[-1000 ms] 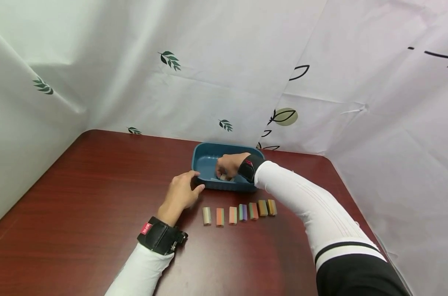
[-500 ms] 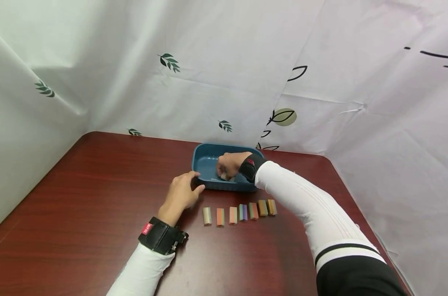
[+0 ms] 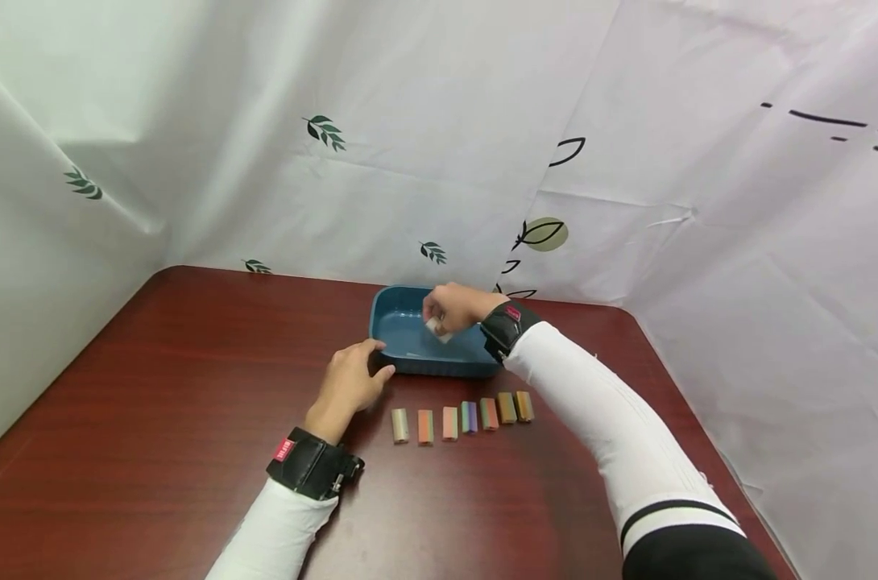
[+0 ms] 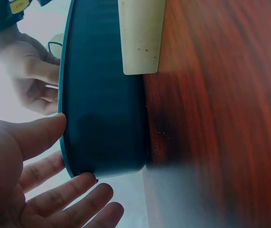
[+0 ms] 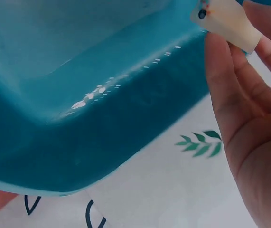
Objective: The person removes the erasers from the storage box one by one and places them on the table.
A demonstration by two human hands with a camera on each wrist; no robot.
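Note:
My right hand is above the inside of a blue plastic basin, pinching a small cream block between thumb and fingers. Dark and reddish marks show on one end of this block in the right wrist view. At the basin's near left corner, my left hand touches the rim with thumb and fingertips, its fingers fairly straight. On the table in front of the basin lies a row of several small coloured blocks. A cream one is leftmost, then an orange one; a yellowish one ends the row.
The dark red wooden table has rounded far corners. White cloth with leaf prints hangs behind it and along both sides. My right forearm crosses over the table's right part.
My right hand has risen from the basin's floor, lifting the cream block with it. My left hand stays at the rim. The head view has shifted slightly.

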